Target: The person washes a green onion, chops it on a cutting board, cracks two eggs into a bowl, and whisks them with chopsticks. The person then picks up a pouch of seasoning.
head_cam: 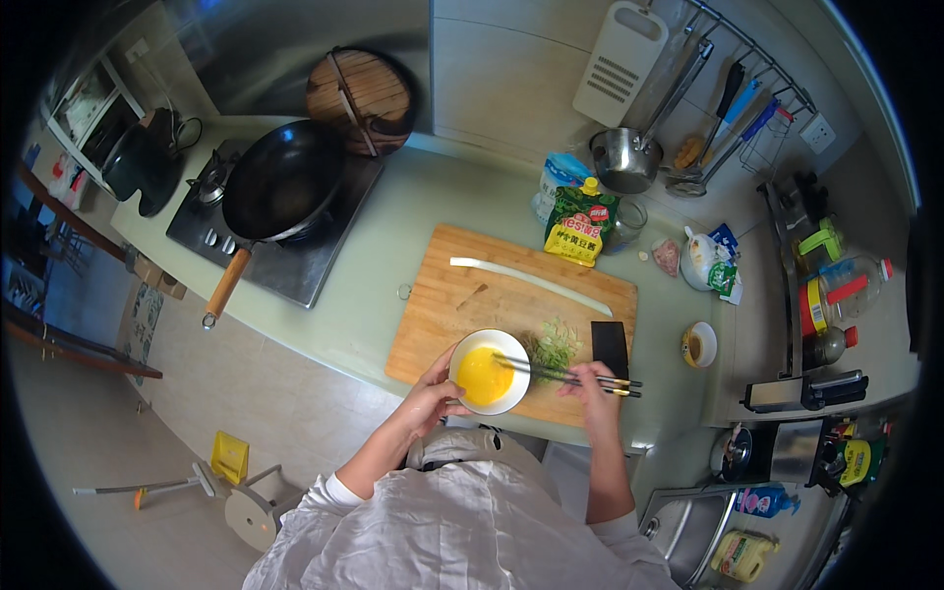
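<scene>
My left hand (pixel 429 402) grips a white bowl (pixel 521 369) by its side, above the near edge of the cutting board. Yellow beaten egg (pixel 483 377) lies in the bowl. In my right hand (pixel 594 398) is a pair of dark chopsticks (pixel 553 370) with gold bands, their tips in the egg. Chopped green vegetable (pixel 554 345) forms a small pile on the wooden cutting board (pixel 420 310), just right of the bowl. A long white stalk (pixel 531 282) crosses the board's far side. The dark blade of a cleaver (pixel 609 345) rests at the board's right; my right hand hides its near end.
A black wok (pixel 284 181) sits on the gas stove (pixel 332 243) at left, its wooden handle (pixel 227 287) jutting past the counter edge. Behind the board stand a sauce pouch (pixel 582 225) and a glass jar (pixel 627 221). A small bowl (pixel 699 344) is at right, near the sink (pixel 682 535).
</scene>
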{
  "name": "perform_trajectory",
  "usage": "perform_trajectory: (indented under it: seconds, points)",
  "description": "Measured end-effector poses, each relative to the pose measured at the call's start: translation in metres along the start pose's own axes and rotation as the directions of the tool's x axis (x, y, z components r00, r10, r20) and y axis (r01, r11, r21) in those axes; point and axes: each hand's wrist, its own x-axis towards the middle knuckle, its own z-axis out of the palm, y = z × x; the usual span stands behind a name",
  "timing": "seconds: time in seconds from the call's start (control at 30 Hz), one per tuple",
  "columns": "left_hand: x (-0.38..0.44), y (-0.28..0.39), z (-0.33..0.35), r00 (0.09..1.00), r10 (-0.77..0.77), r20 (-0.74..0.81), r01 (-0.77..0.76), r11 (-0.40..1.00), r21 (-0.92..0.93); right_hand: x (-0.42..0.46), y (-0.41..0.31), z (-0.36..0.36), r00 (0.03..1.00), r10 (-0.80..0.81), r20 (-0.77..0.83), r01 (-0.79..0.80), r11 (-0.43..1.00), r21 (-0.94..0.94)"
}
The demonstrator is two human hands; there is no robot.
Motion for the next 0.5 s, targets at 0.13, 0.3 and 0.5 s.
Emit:
perform_trajectory:
  seconds: [0.13,0.3,0.5]
  points:
    - [-0.002,0.0,0.0,1.0,-0.001,-0.003,0.001,1.0,0.01,-0.004,-0.005,0.0,1.0,0.013,0.0,-0.013,0.998,0.062]
    - [0.001,-0.002,-0.001,1.0,-0.01,-0.017,0.011,0.999,0.04,-0.003,0.001,0.004,0.997,0.071,0.019,-0.07,0.997,-0.04]
    - [0.002,-0.004,-0.002,0.999,-0.02,-0.05,0.026,0.992,0.124,0.002,-0.008,0.004,0.999,-0.017,-0.05,0.015,0.999,-0.039]
